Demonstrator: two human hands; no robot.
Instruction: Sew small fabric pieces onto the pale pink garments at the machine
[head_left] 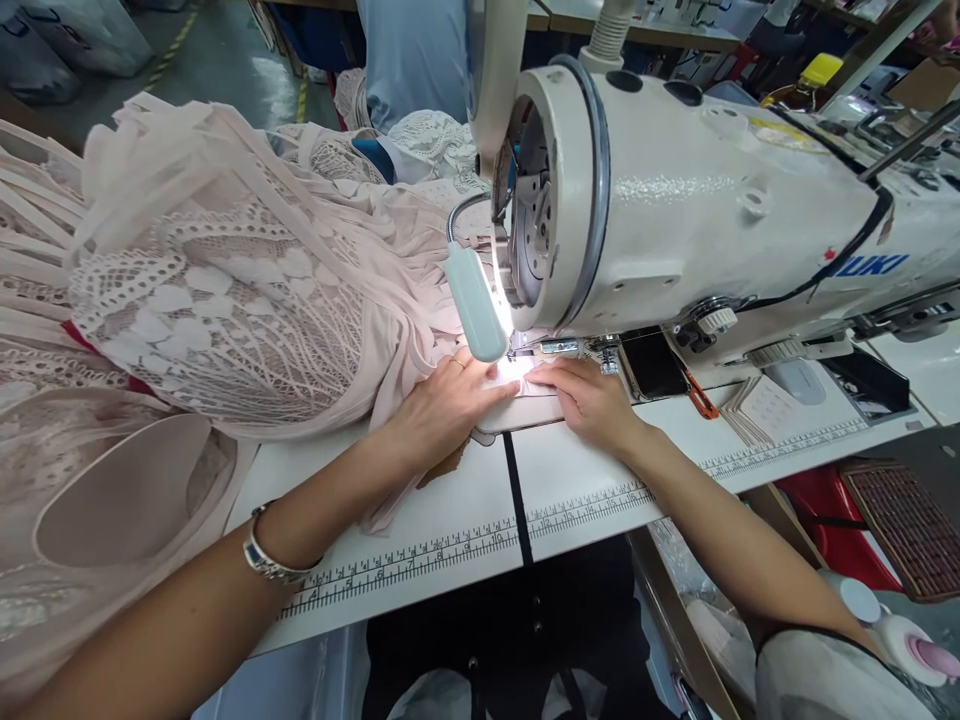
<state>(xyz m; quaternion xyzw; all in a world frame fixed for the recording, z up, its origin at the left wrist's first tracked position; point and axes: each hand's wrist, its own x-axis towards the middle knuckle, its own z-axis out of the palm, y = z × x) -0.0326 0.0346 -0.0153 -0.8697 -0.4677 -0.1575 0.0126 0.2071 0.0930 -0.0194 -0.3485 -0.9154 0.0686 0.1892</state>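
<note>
A piece of pale pink fabric (536,388) lies on the bed of a white sewing machine (667,200), under a bright lamp (474,300). My left hand (448,408) rests on it left of the presser foot, fingers stretched out and thumb pointing right. From the right, my right hand (592,402) holds the fabric edge, its fingers pressed together and pointing toward the needle area. The lamp head partly covers the needle, and the left fingertips are hard to see in the glare.
A big heap of beige lace garments (247,300) fills the left side, with a moulded cup (124,490) in front. Right of the hands lie a dark phone (654,365), orange-handled snips (701,395) and paper cards (761,408). A ruler tape (420,555) runs along the table's front edge.
</note>
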